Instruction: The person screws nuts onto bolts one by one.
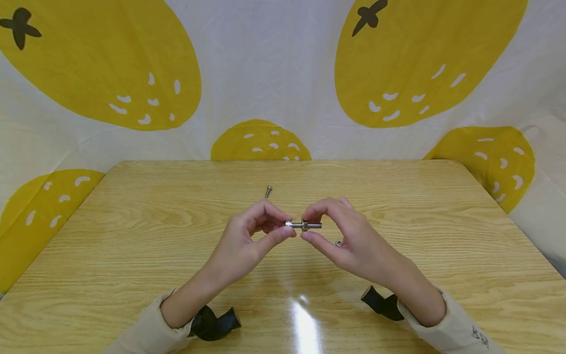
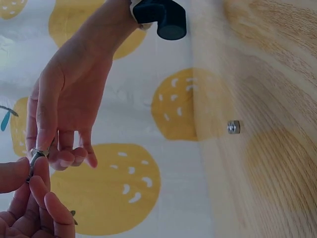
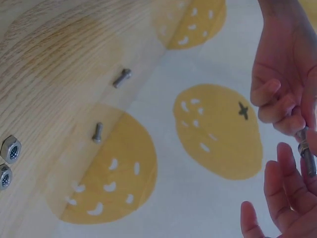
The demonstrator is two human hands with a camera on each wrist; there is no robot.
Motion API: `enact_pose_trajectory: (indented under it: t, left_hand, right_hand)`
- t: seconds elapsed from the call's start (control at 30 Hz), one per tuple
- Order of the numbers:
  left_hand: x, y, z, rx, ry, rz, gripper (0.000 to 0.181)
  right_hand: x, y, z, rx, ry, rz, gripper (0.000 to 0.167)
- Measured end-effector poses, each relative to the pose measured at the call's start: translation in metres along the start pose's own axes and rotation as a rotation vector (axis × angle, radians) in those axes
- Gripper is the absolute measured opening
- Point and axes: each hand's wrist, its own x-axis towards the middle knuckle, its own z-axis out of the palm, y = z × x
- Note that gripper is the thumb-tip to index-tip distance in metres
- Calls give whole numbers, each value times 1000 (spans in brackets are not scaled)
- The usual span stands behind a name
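Between the two hands a silver bolt (image 1: 313, 225) lies level, its head to the left and a nut (image 1: 304, 225) around its shank. My left hand (image 1: 243, 246) pinches the bolt's head between thumb and index finger. With thumb and index finger my right hand (image 1: 358, 241) pinches the nut, and the bolt's free end extends right past it. The left wrist view shows part of the threaded bolt (image 2: 34, 159) between the fingertips. In the right wrist view the bolt (image 3: 308, 161) and nut appear at the right edge, partly hidden by fingers.
A loose bolt (image 1: 268, 191) lies on the wooden table (image 1: 155, 221) beyond the hands. Another nut (image 1: 338, 243) is by my right thumb. The right wrist view shows two bolts and two nuts (image 3: 11, 149) on the table. A patterned cloth (image 1: 265, 64) hangs behind.
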Motion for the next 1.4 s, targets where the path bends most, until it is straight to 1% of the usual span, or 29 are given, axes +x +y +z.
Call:
enact_pose_trajectory:
  t: [0.13, 0.37, 0.47, 0.53, 0.63, 0.73, 0.8, 0.87, 0.9, 0.97, 1.07, 1.17, 1.27, 1.4]
  left_hand:
    - [0, 0, 0, -7, 2, -6, 14]
    - [0, -1, 0, -8, 4, -3, 13]
    - [0, -1, 0, -12, 1, 6, 13]
    - [0, -1, 1, -15, -2, 18, 14]
    - [0, -2, 1, -23, -7, 34, 14]
    - [0, -2, 1, -23, -7, 33, 14]
    - [0, -1, 1, -19, -5, 20, 14]
    - [0, -1, 1, -11, -1, 6, 13]
    - [0, 0, 0, -8, 0, -1, 13]
    - [1, 0, 0, -7, 3, -6, 13]
    - [0, 0, 0, -10, 3, -2, 13]
    - [0, -1, 0, -11, 1, 4, 14]
    - [0, -1, 0, -10, 0, 11, 14]
    - [0, -1, 0, -12, -1, 19, 14]
  right_hand:
    - [1, 0, 0, 8, 5, -9, 15]
    - [-1, 0, 1, 1, -28, 58, 11]
    - [-1, 0, 2, -6, -37, 70, 9]
    - [-1, 1, 3, -12, -38, 70, 10]
    - [0, 2, 3, -23, -41, 72, 17]
    - [-1, 1, 2, -32, -60, 111, 18]
    - [-1, -1, 1, -29, -80, 150, 15]
    - [-2, -2, -1, -17, -87, 170, 18]
    - [-1, -3, -1, -13, -84, 166, 22]
    - [-1, -2, -1, -11, -69, 131, 26]
    - [-1, -1, 0, -15, -33, 46, 22]
    - [0, 0, 1, -13, -11, -1, 17]
    - [0, 0, 1, -2, -3, -15, 15]
    - [-1, 0, 1, 1, -9, -2, 14]
